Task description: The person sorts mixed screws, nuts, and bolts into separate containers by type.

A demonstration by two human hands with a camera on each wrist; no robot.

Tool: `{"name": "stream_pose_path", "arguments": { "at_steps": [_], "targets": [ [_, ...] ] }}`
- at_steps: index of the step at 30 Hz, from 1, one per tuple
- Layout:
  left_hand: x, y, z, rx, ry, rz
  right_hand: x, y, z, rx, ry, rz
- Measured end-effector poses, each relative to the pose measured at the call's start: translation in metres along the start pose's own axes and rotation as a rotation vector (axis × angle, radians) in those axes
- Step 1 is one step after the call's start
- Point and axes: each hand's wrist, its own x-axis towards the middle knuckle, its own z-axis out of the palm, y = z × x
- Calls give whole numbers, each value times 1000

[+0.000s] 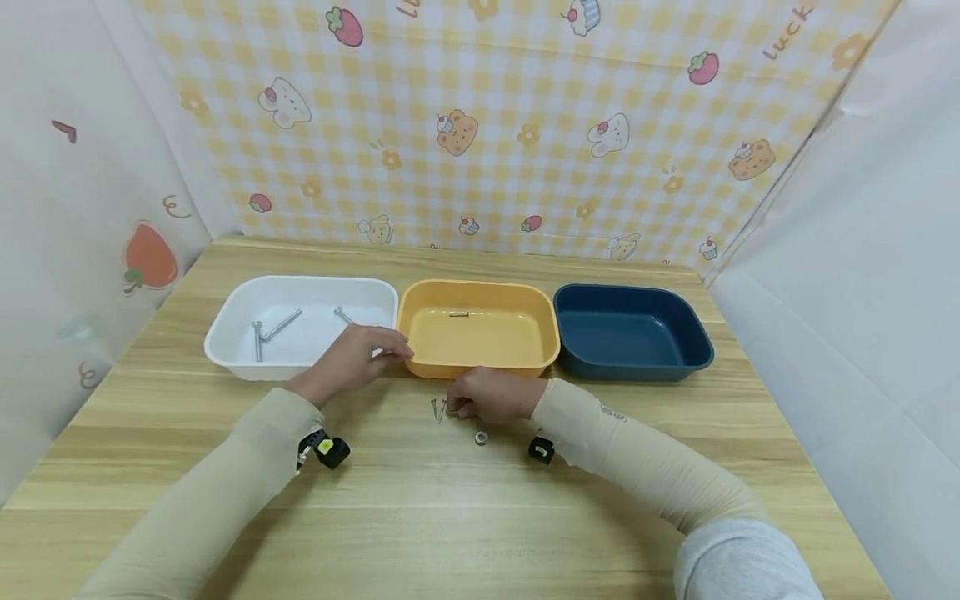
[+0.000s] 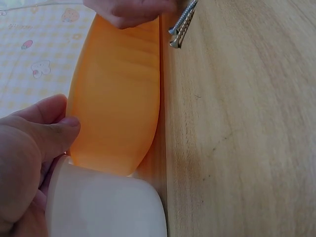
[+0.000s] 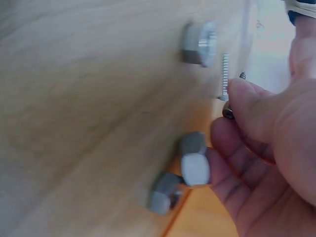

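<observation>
My left hand holds the near left corner of the yellow bin, its thumb against the outer wall and its fingers over the rim. In front of that bin, my right hand is low over the table. Its thumb and index finger pinch a small screw, mostly covered by the thumb. Beside the fingertips lies another thin silver screw. A round metal nut rests nearer to me. Two more hex nuts are close to the curled fingers in the right wrist view.
The white bin at left has several long bolts in it. A small dark screw lies inside the yellow bin. To the right is a dark blue bin. The three stand in a row before a checked cloth.
</observation>
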Motion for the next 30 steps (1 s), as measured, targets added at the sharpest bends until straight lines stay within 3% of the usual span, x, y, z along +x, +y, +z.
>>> {"name": "stream_pose_path", "arguments": {
  "at_steps": [5,11,21,30],
  "targets": [
    [-1,1,0,13,12,2,-2,-5,-13,27,-47,6],
    [0,2,1,9,5,5,-5,-5,-28,132,-94,27],
    [1,4,3,17,20,26,-8,2,-49,374,-76,35],
    [0,5,2,14,1,-17,-1,14,-67,532,-82,95]
  ]
}}
